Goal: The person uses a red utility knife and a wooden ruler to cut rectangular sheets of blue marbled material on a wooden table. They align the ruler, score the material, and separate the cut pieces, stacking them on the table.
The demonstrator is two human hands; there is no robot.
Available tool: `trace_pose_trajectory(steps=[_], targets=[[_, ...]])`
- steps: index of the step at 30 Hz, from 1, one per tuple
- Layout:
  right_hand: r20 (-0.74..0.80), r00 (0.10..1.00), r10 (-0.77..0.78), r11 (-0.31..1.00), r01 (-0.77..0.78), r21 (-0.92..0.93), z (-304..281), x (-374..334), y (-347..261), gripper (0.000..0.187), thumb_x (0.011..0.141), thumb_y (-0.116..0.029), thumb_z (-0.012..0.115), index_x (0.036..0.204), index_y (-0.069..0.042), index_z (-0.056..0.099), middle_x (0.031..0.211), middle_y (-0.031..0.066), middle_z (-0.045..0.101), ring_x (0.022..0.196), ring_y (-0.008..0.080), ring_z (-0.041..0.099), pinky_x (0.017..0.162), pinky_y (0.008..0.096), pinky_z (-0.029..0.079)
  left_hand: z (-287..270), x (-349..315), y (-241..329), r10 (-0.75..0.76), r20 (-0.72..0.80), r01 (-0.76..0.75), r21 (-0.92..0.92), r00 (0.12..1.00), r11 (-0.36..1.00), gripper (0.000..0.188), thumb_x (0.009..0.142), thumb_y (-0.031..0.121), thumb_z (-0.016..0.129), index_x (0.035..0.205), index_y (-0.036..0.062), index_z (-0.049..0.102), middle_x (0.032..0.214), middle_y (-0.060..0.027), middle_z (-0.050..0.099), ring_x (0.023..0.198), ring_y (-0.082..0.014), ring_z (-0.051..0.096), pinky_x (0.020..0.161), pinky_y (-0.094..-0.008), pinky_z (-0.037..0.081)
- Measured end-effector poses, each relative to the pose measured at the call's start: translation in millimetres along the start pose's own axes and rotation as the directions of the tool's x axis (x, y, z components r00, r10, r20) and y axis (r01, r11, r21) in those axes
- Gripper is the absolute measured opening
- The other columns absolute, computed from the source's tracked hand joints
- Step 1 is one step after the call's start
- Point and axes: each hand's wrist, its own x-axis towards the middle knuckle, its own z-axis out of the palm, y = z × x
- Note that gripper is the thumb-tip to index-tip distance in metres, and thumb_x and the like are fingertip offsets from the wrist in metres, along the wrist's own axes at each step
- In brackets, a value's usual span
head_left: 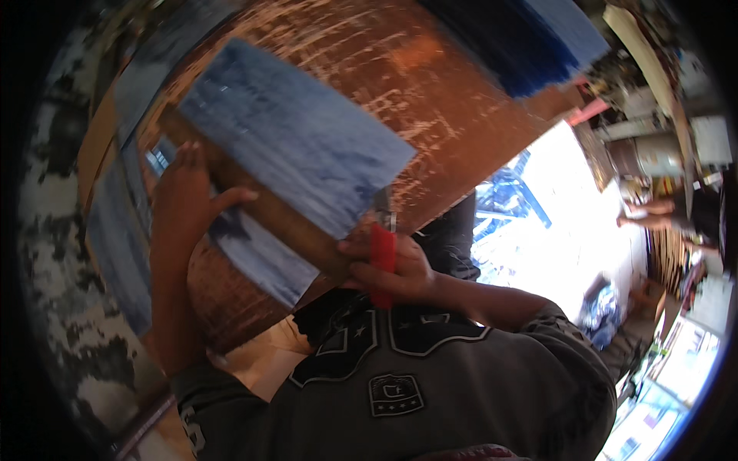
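A blue-grey streaked sheet [292, 127] lies at a slant on a scratched brown tabletop [450, 127]. Along its near long edge runs a brown straight strip [288, 227], and more of the blue-grey material [269, 261] shows on the strip's near side. My left hand [184, 188] lies over the strip's left part, fingers flat and thumb stretched out along it. At the strip's right end my right hand [403, 273] is closed around a red-handled cutter [383, 261]. The cutter's metal end points away from me, beside the sheet's near right corner.
Other blue-grey pieces [119, 238] lie along the table's left side. A dark blue, frayed-edged stack [515, 46] sits at the far right of the table. Beyond the right edge are a bright floor with blue scraps [511, 196] and another person's arm [653, 215].
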Motion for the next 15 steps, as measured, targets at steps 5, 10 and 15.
trace_pose_trajectory(steps=[5, 10, 15], targets=[[-0.095, 0.995, -0.033, 0.996, 0.041, 0.085, -5, 12, -1, 0.033, 0.091, -0.006, 0.085, 0.122, -0.003, 0.073, 0.131, 0.0244, 0.072, 0.106, 0.0327, 0.075, 0.088, 0.0401, 0.063, -10, 3, 10, -0.051, 0.045, 0.05, 0.009, 0.998, 0.999, 0.122, 0.081, 0.073, 0.078, 0.154, -0.0184, 0.042, 0.16, -0.0372, 0.045, 0.154, -0.045, 0.042, 0.127, -0.0485, 0.036], [-0.062, 0.992, 0.111, 0.972, -0.095, 0.215, 1, -1, -2, 0.045, 0.094, -0.011, 0.084, 0.135, 0.001, 0.07, 0.132, 0.0214, 0.069, 0.114, 0.0336, 0.073, 0.093, 0.0404, 0.062, 14, 6, -6, 0.01, -0.042, -0.009, 0.023, 0.999, 1.0, 0.123, 0.081, 0.076, 0.075, 0.156, -0.0155, 0.042, 0.16, -0.0356, 0.046, 0.154, -0.0445, 0.042, 0.126, -0.0491, 0.038], [0.004, 0.99, 0.144, 0.98, -0.143, 0.137, 3, -2, -4, 0.051, 0.094, -0.013, 0.085, 0.139, 0.002, 0.067, 0.124, 0.0195, 0.071, 0.115, 0.0335, 0.073, 0.092, 0.0413, 0.062, 18, -7, -17, 0.016, -0.095, -0.021, -0.046, 0.995, 0.999, 0.119, 0.083, 0.075, 0.076, 0.157, -0.0125, 0.043, 0.161, -0.034, 0.046, 0.154, -0.0446, 0.042, 0.126, -0.0494, 0.037]])
